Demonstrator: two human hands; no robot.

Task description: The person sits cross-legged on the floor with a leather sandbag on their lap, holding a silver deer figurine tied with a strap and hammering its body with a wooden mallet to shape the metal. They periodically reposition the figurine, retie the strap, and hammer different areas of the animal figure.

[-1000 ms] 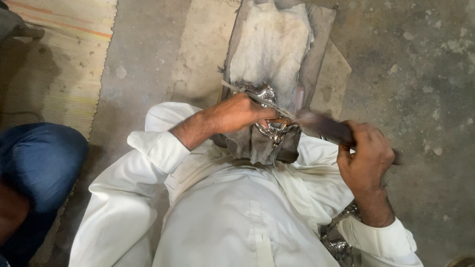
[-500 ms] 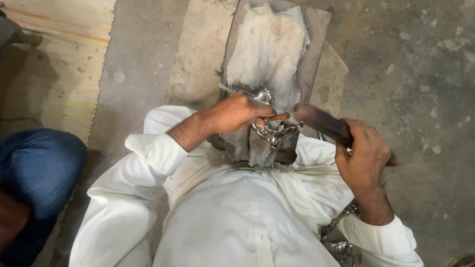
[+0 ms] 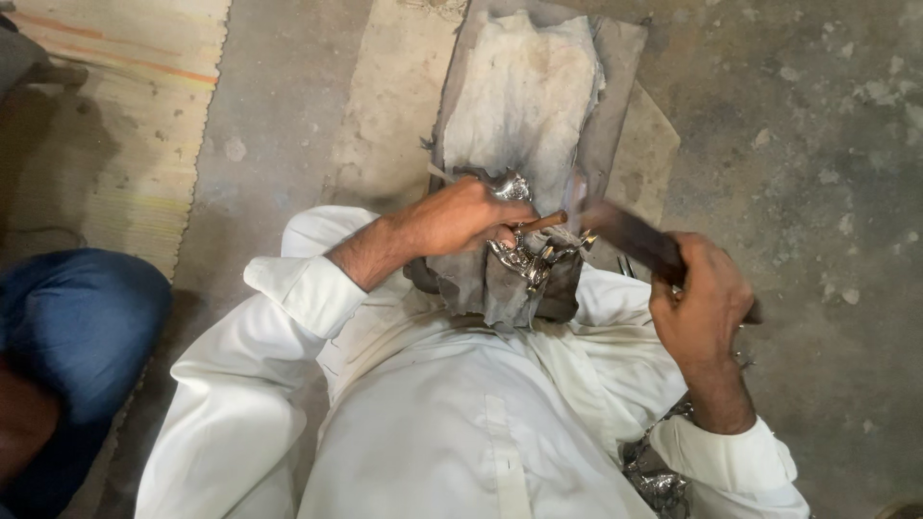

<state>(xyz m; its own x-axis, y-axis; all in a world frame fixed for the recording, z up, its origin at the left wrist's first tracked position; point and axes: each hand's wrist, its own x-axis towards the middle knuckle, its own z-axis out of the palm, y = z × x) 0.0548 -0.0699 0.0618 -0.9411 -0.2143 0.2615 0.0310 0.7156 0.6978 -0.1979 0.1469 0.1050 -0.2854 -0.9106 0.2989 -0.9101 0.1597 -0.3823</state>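
While our left hand (image 3: 461, 219) clamps the shiny metal piece (image 3: 524, 252) against the block (image 3: 538, 86) for support, our right hand (image 3: 700, 298) stays closed around the dark tool (image 3: 625, 231).

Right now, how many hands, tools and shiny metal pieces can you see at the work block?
Hands: 2, the left hand and the right hand
Dark flat tool in the right hand: 1
Thin brown rod at the left hand: 1
Shiny metal piece on the work block: 1 cluster
Total: 5
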